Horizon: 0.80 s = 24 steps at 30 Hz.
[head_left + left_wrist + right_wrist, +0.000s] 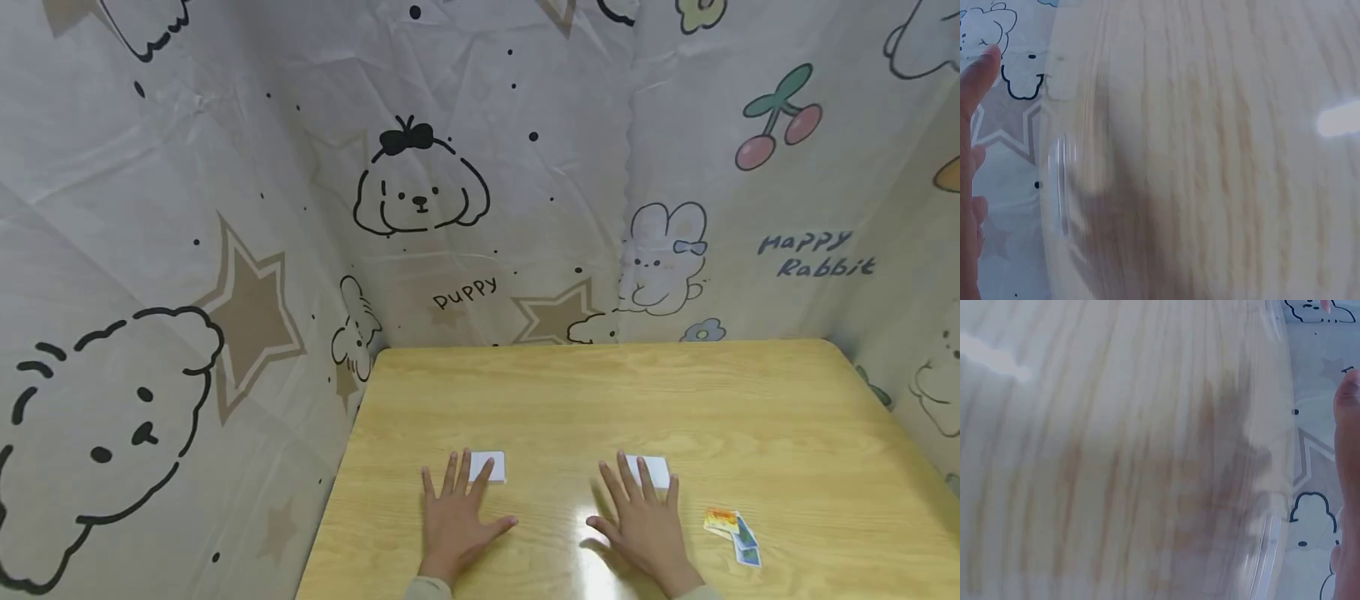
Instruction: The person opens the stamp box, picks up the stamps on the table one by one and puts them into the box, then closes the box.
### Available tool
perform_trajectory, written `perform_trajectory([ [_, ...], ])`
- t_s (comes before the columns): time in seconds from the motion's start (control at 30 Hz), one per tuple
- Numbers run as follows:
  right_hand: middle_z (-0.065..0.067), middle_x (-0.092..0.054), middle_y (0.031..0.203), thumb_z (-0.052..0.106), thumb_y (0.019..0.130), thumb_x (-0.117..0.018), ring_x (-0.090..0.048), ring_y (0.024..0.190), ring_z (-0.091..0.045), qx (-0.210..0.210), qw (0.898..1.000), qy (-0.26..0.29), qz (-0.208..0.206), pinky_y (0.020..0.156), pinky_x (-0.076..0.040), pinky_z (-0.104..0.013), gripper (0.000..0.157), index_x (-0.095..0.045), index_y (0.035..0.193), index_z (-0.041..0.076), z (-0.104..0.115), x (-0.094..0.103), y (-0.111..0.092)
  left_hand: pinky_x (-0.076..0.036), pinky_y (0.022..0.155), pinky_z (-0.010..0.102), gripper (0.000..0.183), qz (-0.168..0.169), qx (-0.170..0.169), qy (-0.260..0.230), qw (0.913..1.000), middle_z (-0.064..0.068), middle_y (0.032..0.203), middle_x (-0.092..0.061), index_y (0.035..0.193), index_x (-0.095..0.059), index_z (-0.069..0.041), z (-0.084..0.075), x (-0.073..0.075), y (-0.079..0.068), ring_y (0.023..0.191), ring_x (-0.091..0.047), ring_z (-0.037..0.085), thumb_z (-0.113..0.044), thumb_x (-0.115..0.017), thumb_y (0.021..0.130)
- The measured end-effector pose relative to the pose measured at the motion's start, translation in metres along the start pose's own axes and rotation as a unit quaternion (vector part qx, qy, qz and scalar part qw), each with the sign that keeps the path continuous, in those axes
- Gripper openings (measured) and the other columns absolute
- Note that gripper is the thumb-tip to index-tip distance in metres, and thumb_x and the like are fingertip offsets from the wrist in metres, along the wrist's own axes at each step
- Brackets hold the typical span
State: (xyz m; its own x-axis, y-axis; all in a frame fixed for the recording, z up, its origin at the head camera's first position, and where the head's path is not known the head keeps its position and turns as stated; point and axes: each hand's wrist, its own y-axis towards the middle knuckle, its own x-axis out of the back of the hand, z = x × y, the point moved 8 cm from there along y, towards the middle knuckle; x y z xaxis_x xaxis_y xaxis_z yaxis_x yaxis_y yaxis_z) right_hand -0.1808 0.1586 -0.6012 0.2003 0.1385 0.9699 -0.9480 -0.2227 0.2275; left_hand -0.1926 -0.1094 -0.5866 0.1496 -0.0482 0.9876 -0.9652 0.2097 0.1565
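Observation:
In the head view my left hand (456, 527) is over the near left part of the table, palm down, its fingers straight and spread. Its fingertips overlap a small white rectangular card or stack (495, 469). To the right, my right hand (647, 532) is held palm down the same way, with a shadow on the wood beside it. A second white card or stack (657, 472) shows behind its fingers, partly hidden by them. Neither hand grips anything. Each wrist view catches only a side of its hand, the left (967, 175) and the right (1349, 469).
Several small picture cards lie loosely overlapped right of my right hand, an orange card (722, 521) and blue cards (747, 542) among them. The light wooden table (585, 392) meets a printed cloth (480, 100) at the back and sides.

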Motion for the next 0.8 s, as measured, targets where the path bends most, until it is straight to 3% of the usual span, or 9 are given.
perform_trajectory([
  [0.17,-0.009,-0.022,0.161,0.074,0.086,-0.043,-0.031,0.141,-0.042,-0.006,1.0,0.007,0.014,0.109,-0.016,-0.076,0.084,-0.027,0.153,0.026,-0.013,-0.003,0.0,-0.009,0.117,0.066,0.092,0.005,-0.008,-0.002,1.0,0.005,0.16,-0.027,0.151,-0.027,-0.038,-0.01,-0.004,0.009,0.149,-0.021,0.027,-0.087,-0.04,0.075],
  [0.3,-0.012,-0.028,0.158,0.071,0.085,-0.049,-0.032,0.14,-0.043,-0.007,1.0,0.016,0.014,0.108,-0.019,-0.075,0.084,-0.033,0.15,0.021,-0.023,0.0,0.003,-0.008,0.117,0.066,0.092,0.007,-0.019,-0.009,0.9997,0.006,0.16,-0.026,0.151,-0.029,-0.035,-0.019,-0.006,0.019,0.149,-0.021,0.027,-0.087,-0.039,0.075],
  [0.47,-0.015,-0.026,0.158,0.07,0.085,-0.05,-0.026,0.144,-0.043,-0.013,0.998,0.029,0.052,0.109,-0.015,-0.076,0.086,-0.032,0.151,0.018,-0.035,-0.001,0.01,-0.008,0.118,0.066,0.094,0.01,-0.037,-0.003,0.9992,0.005,0.161,-0.024,0.152,-0.029,-0.034,-0.031,-0.004,0.033,0.15,-0.019,0.025,-0.087,-0.04,0.075],
  [0.8,-0.016,-0.025,0.159,0.062,0.084,-0.059,-0.028,0.141,-0.045,-0.013,0.995,0.08,0.067,0.108,-0.015,-0.075,0.088,-0.031,0.151,0.012,-0.068,0.006,0.019,-0.007,0.119,0.063,0.096,0.024,-0.09,-0.01,0.9956,0.001,0.162,-0.02,0.153,-0.022,-0.038,-0.077,-0.01,0.07,0.151,-0.015,0.022,-0.091,-0.034,0.073],
])
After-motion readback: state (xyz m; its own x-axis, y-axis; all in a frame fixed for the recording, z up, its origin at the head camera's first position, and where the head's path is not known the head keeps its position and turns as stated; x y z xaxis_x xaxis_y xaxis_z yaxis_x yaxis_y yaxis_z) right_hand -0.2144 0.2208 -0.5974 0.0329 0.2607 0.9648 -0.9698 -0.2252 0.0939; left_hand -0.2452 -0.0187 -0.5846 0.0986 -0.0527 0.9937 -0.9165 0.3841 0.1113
